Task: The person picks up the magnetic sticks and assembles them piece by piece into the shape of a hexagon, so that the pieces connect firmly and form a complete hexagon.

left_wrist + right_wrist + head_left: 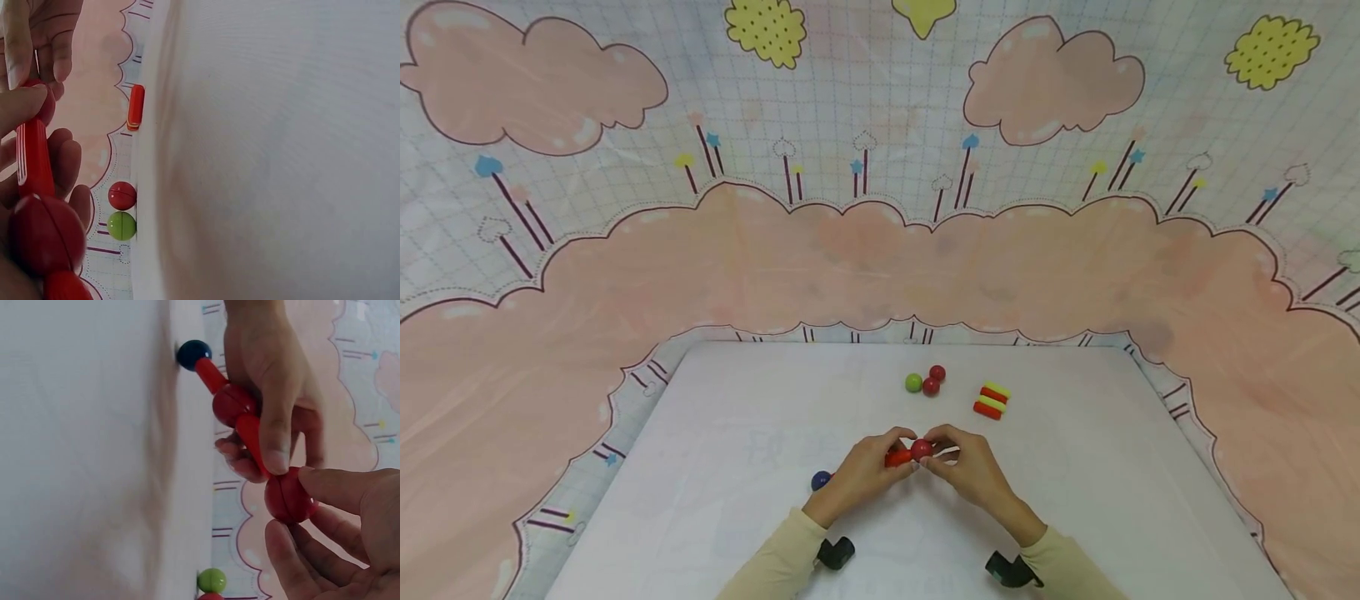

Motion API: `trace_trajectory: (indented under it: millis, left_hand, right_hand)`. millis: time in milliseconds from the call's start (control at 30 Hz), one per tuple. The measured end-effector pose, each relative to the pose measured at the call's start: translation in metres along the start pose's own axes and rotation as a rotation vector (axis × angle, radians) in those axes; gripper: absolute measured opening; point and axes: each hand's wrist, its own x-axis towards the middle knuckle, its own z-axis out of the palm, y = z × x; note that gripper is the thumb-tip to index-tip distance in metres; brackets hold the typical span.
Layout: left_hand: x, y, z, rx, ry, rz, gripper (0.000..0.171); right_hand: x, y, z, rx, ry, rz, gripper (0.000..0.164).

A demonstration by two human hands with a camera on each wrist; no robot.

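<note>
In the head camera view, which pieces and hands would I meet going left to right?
Blue ball, left hand, held red ball, then the row of red and yellow sticks. I've skipped the right hand, green ball and two loose red balls, since their left-to-right spans overlap others.

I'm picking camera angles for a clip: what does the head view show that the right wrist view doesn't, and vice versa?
Head only: four loose red and yellow sticks. Right wrist only: the middle red ball, hidden by the left hand in the head view. Both: blue ball, green ball, the left hand gripping a red stick, and the right hand pinching the end red ball.
</note>
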Motion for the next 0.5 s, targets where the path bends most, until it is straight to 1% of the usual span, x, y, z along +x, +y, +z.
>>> trace_trajectory:
  millis: [133, 233, 300, 500]
  left_hand:
    - [0.000, 0.001, 0.000, 0.064, 0.002, 0.020, 0.042]
    - [-0.001, 0.001, 0.001, 0.082, 0.010, 0.019, 0.041]
    - [-0.002, 0.000, 0.001, 0.084, 0.015, 0.015, 0.040]
    - [-0.003, -0.001, -0.002, 0.063, 0.012, -0.001, 0.039]
  right_hand:
    - [0.000, 0.002, 0.004, 0.031, -0.018, 0.000, 0.026]
    - [0.000, 0.002, 0.002, 0.031, -0.023, 0.008, 0.025]
    - [0.000, 0.001, -0.001, 0.012, -0.011, 0.016, 0.025]
    - [0.003, 0.003, -0.019, -0.032, 0.059, 0.079, 0.026]
